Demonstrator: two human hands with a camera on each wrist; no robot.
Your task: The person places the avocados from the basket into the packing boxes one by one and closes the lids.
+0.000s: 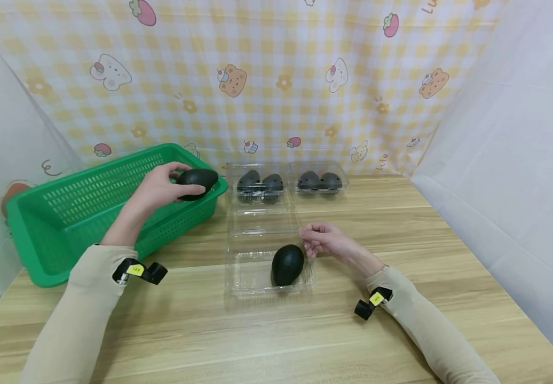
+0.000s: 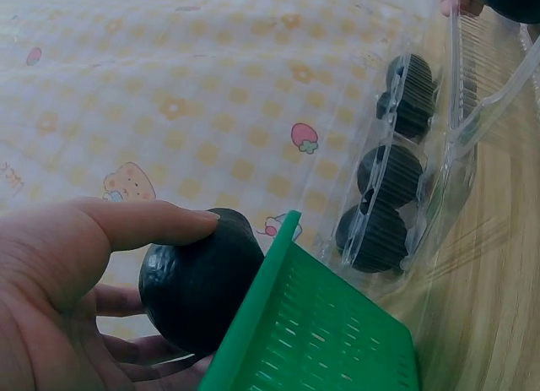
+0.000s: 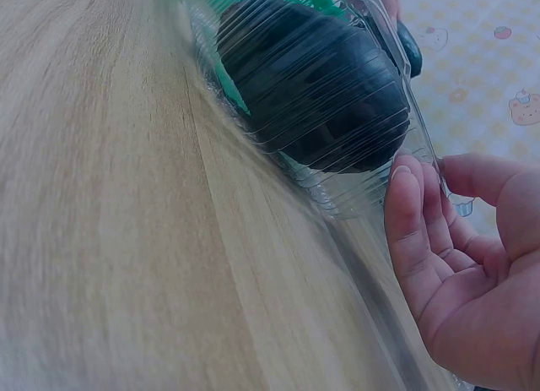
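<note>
A dark avocado (image 1: 198, 181) is in my left hand (image 1: 158, 186), gripped between thumb and fingers at the right end of the green basket (image 1: 180, 232). In the left wrist view that avocado (image 2: 202, 281) is beside the basket's rim. My right hand (image 1: 329, 242) pinches the right edge of an open clear plastic clamshell box (image 1: 250, 274). Another avocado (image 1: 288, 265) lies in the right half of its tray; the left half holds nothing. Thumb and fingertips meet on the box's edge (image 3: 426, 133) in the right wrist view.
Behind stand two clear boxes, a left box (image 1: 259, 186) and a right box (image 1: 322, 181), each with two avocados. A checked cloth (image 1: 276, 106) hangs behind the wooden table (image 1: 276, 341), and white sheets (image 1: 512, 106) flank it.
</note>
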